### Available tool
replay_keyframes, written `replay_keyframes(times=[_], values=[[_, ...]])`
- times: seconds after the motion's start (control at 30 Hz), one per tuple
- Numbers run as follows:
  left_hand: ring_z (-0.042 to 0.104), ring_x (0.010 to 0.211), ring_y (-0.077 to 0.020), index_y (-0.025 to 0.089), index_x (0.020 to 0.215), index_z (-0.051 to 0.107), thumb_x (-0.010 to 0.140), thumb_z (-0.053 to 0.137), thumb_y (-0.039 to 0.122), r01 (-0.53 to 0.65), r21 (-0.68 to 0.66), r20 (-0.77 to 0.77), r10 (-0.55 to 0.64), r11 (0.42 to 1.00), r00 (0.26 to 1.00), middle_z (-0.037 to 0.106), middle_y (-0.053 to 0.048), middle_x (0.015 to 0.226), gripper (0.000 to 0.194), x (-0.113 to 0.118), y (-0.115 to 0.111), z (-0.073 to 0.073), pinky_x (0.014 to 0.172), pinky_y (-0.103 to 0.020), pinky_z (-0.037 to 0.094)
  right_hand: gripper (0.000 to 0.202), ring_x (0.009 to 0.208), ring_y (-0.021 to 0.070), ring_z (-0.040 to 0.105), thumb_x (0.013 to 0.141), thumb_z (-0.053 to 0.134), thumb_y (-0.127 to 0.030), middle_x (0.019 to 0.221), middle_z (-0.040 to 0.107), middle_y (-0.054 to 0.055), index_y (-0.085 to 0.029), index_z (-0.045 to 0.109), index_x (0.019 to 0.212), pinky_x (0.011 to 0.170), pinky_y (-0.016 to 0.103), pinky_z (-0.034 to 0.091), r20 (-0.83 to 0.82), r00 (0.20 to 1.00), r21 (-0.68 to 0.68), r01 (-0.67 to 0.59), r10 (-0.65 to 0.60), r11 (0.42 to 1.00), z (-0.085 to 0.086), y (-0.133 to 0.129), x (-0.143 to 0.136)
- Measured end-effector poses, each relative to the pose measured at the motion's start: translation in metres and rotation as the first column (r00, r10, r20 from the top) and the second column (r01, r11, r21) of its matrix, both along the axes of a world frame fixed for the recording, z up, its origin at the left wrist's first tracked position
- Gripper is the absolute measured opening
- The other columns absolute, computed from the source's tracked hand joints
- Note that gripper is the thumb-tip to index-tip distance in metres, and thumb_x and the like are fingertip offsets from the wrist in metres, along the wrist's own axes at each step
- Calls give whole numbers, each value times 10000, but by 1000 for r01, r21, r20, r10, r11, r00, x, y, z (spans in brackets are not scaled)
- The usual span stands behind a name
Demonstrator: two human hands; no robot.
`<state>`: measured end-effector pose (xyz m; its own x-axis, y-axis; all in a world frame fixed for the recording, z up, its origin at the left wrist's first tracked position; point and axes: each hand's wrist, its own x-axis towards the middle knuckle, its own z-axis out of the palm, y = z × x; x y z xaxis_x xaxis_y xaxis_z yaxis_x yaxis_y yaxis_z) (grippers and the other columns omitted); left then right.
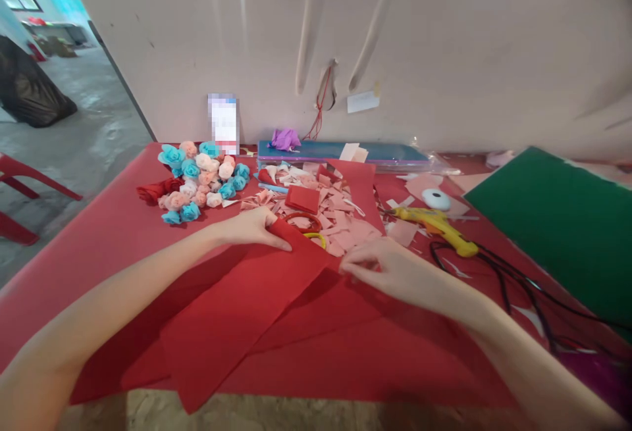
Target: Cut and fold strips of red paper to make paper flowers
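Note:
A long strip of red paper [247, 293] lies slantwise over more red paper near the table's front edge. My left hand [257, 228] is closed on its upper left corner, the thumb lying on top. At its upper right corner is my right hand [365, 265], thumb and fingertips pinched together on the red paper. Just beyond the strip are a small stack of red paper squares [302, 199] and scissors with a yellow-edged handle [316, 239], partly covered by the paper.
Blue, pink and white paper roses [202, 177] stand back left. Pink scraps [340, 210] lie mid-table. To the right are a yellow glue gun [439, 226] with black cord, a white oval object [436, 199] and a green sheet [557, 240]. A wall [276, 43] rises behind.

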<state>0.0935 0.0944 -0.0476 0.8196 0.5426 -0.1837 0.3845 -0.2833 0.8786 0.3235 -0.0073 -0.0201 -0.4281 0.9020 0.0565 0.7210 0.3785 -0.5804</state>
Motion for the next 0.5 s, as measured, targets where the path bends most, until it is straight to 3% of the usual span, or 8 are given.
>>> replay_keyframes(times=[0.13, 0.2, 0.37, 0.5], values=[[657, 775, -189, 163, 891, 722, 670, 698, 335, -68, -22, 2, 68, 997, 998, 727, -34, 849, 281, -1, -2, 1, 663, -230, 488, 220, 643, 164, 631, 760, 549, -393, 802, 703, 27, -215, 671, 805, 604, 276, 496, -124, 968, -62, 212, -219, 975, -1, 7, -9], [653, 785, -184, 170, 887, 721, 661, 708, 308, -99, -34, 16, 100, 994, 995, 726, -21, 833, 265, 2, -6, 2, 674, -230, 484, 261, 632, 165, 631, 716, 589, -404, 822, 702, 42, -197, 667, 854, 574, 276, 500, -210, 944, -59, 248, -255, 967, -6, 12, -21], [652, 815, -167, 163, 907, 691, 689, 678, 217, -168, -153, 72, 181, 974, 981, 715, -12, 888, 224, 7, -21, 2, 707, -235, 492, 132, 555, 151, 602, 707, 582, -293, 684, 688, 23, -196, 669, 726, 509, 269, 480, -296, 919, 81, 296, -261, 952, -17, 20, -36], [671, 764, -191, 128, 884, 677, 710, 654, 216, -193, -315, 29, 213, 929, 977, 716, -52, 875, 196, -2, -38, -3, 656, -264, 515, 125, 535, 157, 604, 719, 579, -279, 681, 687, 25, -195, 666, 689, 436, 257, 452, -318, 898, 107, 353, -304, 930, -6, 30, -26]])
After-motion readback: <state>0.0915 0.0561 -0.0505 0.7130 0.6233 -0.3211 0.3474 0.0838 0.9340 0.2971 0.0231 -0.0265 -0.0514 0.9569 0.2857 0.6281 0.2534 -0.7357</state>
